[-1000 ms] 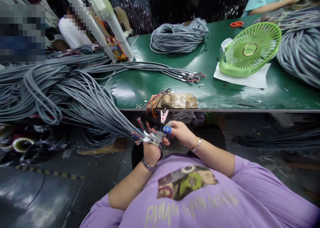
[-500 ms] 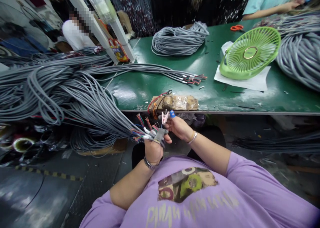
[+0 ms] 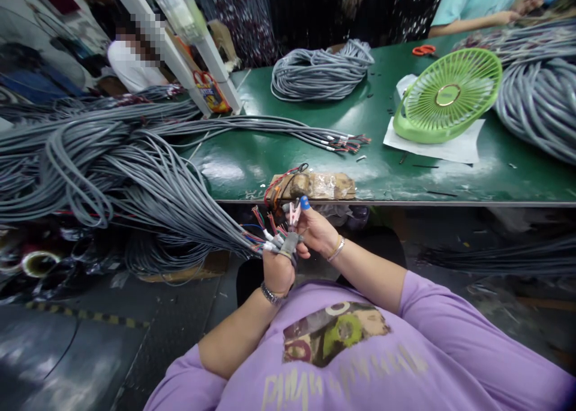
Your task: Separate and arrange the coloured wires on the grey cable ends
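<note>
Steadying the grey multicore cables just behind their coloured wire ends should help, the grip of the left hand closed round them in front of the wooden block, while the right hand, its hold unclear, meets the pink clip.

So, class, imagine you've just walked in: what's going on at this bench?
A seated person's left hand grips grey cables near their ends, where coloured wires fan out. The right hand is close by, its blue-wrapped thumb beside a pink clip; whether it grips anything is unclear. On the green bench, more cables lie beyond, and a green fan stands on white paper.
</note>
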{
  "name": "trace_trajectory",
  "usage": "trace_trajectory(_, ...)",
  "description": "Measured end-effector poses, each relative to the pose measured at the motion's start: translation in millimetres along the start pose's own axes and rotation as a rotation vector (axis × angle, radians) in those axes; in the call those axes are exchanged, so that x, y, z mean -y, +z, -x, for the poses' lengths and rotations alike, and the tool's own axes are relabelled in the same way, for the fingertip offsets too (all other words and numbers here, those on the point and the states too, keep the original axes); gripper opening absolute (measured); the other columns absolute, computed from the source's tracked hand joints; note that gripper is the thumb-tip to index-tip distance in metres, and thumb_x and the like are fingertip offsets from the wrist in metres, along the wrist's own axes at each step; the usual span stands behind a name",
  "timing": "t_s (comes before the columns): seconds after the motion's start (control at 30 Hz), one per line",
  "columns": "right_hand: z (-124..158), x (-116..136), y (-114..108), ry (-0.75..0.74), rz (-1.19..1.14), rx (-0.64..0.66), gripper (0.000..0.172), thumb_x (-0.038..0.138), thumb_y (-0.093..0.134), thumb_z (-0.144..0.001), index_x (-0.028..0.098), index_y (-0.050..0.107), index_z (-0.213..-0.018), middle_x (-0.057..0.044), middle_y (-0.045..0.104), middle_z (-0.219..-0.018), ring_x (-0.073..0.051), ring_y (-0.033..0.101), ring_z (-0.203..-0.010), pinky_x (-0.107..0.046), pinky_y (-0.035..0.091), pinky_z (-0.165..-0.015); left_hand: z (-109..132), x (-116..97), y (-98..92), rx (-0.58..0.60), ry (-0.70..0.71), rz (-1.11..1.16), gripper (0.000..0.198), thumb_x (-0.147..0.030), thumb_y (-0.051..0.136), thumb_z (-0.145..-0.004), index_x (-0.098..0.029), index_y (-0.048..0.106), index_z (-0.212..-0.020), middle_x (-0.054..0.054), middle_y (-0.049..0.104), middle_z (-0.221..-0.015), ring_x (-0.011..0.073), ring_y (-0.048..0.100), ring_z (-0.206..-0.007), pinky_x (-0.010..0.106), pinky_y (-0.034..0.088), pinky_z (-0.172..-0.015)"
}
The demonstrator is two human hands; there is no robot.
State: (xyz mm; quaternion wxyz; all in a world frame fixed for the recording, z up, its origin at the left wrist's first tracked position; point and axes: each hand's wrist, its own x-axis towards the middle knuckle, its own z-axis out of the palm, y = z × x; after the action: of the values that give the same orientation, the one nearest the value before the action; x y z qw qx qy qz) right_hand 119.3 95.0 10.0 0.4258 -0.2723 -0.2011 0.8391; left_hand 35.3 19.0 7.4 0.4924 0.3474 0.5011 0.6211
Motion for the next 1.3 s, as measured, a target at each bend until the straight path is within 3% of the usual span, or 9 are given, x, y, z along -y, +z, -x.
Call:
trace_trajectory(0.27, -1, 0, -18, 0.065, -0.085, 0.032, 0.048, 0.064, 0.052, -0.083, 0.018, 0.063, -0.085, -0.002, 0.062, -0.074, -0.01, 0.05, -0.059, -0.022, 0.039, -0.054, 9, 1, -18.0, -0.041, 0.039, -0.033, 0.025, -0.039, 0.07, -0.072, -0.014, 0.065, -0.069, 0.0, 0.065, -0.055, 0.0117, 0.06, -0.044, 0.022, 0.05, -0.044)
trace_trajectory(0.57, 1, 5, -10, -0.037, 0.143, 0.082, 0.044, 0.057, 0.067, -0.076, 0.013, 0.066, -0.082, 0.001, 0.055, -0.063, -0.007, 0.043, -0.053, -0.02, 0.034, -0.049, -18, -10, -17.8, -0.217, 0.231, -0.222, 0.024, -0.038, 0.07, -0.072, -0.015, 0.063, -0.072, -0.002, 0.065, -0.058, 0.0088, 0.058, -0.041, 0.017, 0.043, -0.039)
trace_trajectory(0.83, -4, 0, -10, -0.021, 0.002, 0.06, 0.037, 0.051, 0.069, -0.077, 0.014, 0.068, -0.083, 0.0, 0.058, -0.066, -0.007, 0.045, -0.054, -0.018, 0.039, -0.05, -18, -5, -18.8, -0.171, 0.281, -0.371, 0.019, -0.032, 0.071, -0.071, -0.016, 0.062, -0.069, -0.001, 0.065, -0.056, 0.0102, 0.06, -0.042, 0.018, 0.045, -0.04)
trace_trajectory(1.07, -7, -3, -11, -0.033, -0.058, 0.123, 0.03, 0.044, 0.066, -0.083, 0.015, 0.069, -0.086, -0.001, 0.062, -0.069, -0.009, 0.051, -0.057, -0.02, 0.041, -0.05, -17, 5, -23.9, -0.061, 0.296, -0.397, 0.016, -0.031, 0.07, -0.073, -0.017, 0.062, -0.073, -0.002, 0.065, -0.055, 0.0111, 0.06, -0.043, 0.02, 0.048, -0.042)
trace_trajectory(1.3, -1, -5, -16, 0.051, -0.078, 0.103, 0.044, 0.059, 0.055, -0.085, 0.017, 0.068, -0.09, -0.002, 0.064, -0.074, -0.009, 0.053, -0.06, -0.02, 0.042, -0.054, -9, 3, -23.4, -0.098, 0.209, -0.294, 0.019, -0.033, 0.071, -0.072, -0.015, 0.063, -0.073, -0.002, 0.064, -0.056, 0.0098, 0.059, -0.042, 0.019, 0.048, -0.041)
